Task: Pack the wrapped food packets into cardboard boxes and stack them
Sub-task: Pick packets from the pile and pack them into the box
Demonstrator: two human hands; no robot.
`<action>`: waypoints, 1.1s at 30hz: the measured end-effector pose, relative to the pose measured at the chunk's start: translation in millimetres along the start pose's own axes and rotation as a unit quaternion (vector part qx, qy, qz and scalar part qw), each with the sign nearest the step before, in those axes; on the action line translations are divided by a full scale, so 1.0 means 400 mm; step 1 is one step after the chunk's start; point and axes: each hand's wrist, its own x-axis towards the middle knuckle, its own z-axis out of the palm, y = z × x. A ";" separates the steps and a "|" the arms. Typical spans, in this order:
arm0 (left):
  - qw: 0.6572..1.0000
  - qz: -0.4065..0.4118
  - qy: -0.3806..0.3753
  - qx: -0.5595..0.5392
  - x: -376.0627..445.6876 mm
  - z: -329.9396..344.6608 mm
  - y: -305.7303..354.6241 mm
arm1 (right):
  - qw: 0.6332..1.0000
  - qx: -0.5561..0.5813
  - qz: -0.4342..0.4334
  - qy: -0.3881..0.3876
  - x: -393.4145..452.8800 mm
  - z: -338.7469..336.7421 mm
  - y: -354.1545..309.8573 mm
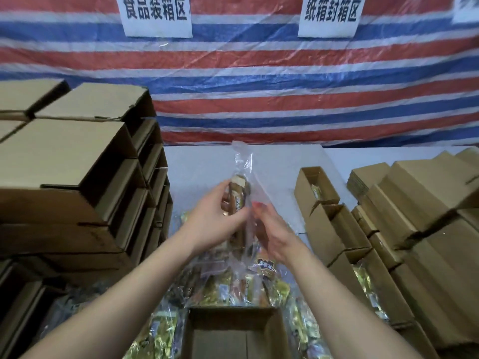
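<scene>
Right at the bottom, closest to the person, sits an open cardboard box with its flaps up and its inside dark. All around it lies a heap of wrapped food packets, shiny yellow and brown ones, spread over the bench. Just above the heap, both bare arms reach forward and meet in the middle. The left hand has its fingers curled round a clear plastic bag with long brown packets inside, so it is gripping the bag up in the air over the heap. The right hand is at the other side of the same bag, with its fingers pinching the clear plastic, though that side looks a bit blurry. The top of the bag sticks up, see-through and crinkly. To the left stands a tall pile of closed boxes, stacked in many layers. To the right stands a row of narrow open boxes, and some have packets showing inside. Next to them, further right, are more closed boxes and a flat pile of folded cardboard. At the very back hangs a big sheet with red, white and blue stripes, and white paper signs with black writing are stuck on it.
</scene>
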 end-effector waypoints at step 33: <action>0.963 -0.242 -0.094 -0.069 -0.446 0.031 -0.292 | 0.847 -0.495 -0.034 -0.190 -0.264 0.015 0.209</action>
